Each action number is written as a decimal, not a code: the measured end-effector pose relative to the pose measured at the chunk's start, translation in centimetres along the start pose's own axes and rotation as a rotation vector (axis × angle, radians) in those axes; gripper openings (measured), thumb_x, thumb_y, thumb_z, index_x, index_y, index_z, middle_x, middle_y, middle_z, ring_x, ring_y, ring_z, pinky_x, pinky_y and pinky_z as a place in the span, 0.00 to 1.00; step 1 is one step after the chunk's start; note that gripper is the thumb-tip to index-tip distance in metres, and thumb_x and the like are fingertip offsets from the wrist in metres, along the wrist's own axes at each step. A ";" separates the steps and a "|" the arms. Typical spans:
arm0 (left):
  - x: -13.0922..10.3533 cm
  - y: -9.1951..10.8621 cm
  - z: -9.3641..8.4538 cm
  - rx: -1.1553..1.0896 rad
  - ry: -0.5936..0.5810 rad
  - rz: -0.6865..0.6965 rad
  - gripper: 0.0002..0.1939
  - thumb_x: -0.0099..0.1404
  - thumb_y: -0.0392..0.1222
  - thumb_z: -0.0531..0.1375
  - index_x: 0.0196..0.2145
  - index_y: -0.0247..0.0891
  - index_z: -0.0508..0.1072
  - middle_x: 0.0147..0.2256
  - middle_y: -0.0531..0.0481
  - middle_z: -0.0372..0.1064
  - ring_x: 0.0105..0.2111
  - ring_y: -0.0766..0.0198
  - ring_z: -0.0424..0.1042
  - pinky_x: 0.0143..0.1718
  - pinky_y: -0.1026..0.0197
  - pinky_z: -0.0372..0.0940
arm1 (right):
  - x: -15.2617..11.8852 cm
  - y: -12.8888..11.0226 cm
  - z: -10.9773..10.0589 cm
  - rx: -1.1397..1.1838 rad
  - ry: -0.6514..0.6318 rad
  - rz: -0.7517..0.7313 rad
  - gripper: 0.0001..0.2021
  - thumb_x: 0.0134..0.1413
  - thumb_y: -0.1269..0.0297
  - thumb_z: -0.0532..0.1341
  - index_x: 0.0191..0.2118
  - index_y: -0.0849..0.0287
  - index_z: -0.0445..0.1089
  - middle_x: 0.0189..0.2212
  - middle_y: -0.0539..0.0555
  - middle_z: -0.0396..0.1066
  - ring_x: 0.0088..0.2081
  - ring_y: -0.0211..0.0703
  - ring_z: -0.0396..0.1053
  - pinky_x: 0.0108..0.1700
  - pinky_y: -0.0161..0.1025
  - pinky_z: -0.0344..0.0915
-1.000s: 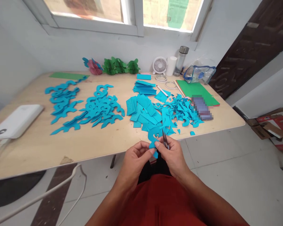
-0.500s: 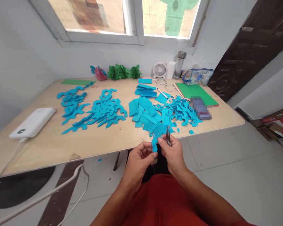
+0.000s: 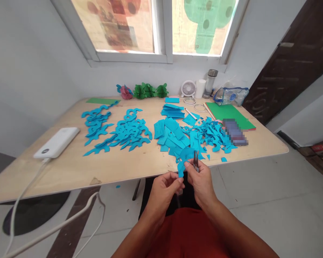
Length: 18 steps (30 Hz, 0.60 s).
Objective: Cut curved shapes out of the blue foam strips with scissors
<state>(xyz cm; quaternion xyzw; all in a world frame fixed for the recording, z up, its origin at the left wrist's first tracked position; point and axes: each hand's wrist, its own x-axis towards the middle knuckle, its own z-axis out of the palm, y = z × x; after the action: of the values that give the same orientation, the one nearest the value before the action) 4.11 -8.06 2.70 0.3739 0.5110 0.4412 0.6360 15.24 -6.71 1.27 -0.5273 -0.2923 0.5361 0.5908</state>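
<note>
Between my hands is a wavy blue paper cutout [image 3: 181, 169], just over the table's front edge. Its lower end is pinched by thumb and fingers of my left hand [image 3: 163, 189]. My right hand [image 3: 204, 182] grips the cutout's upper part at thumb and fingertip. That same hand also holds small scissors [image 3: 195, 159], points upward and blades slightly apart; their handles are hidden in the palm. Right behind lie loose blue paper pieces [image 3: 168, 133] and a heap of blue scraps [image 3: 208, 130].
Two piles of blue cutouts [image 3: 131, 130] lie on the left half of the table [image 3: 140, 163]. A white power bank [image 3: 57, 141] with a cable rests at the left. Folded green paper shapes [image 3: 144, 91], a small fan [image 3: 188, 89] and a bottle [image 3: 210, 84] stand along the wall.
The view has tilted up and turned slightly left, so the table things appear lower and farther right. Both hands keep their grip on the cutout, and the scissors stay in my right hand.
</note>
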 end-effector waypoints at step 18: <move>2.9 0.6 -8.5 -0.175 0.074 0.042 0.07 0.56 0.44 0.65 0.29 0.39 0.75 0.26 0.46 0.71 0.25 0.60 0.69 0.24 0.59 0.66 | 1.3 0.9 -2.1 0.030 -0.027 0.107 0.16 0.45 0.52 0.67 0.31 0.60 0.68 0.15 0.39 0.42 0.17 0.30 0.37 0.17 0.32 0.35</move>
<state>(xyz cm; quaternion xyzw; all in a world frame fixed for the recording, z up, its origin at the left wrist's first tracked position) -4.04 -4.93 0.66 0.3110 0.4857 0.5107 0.6376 17.14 -6.27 -0.44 -0.5259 -0.2635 0.5784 0.5652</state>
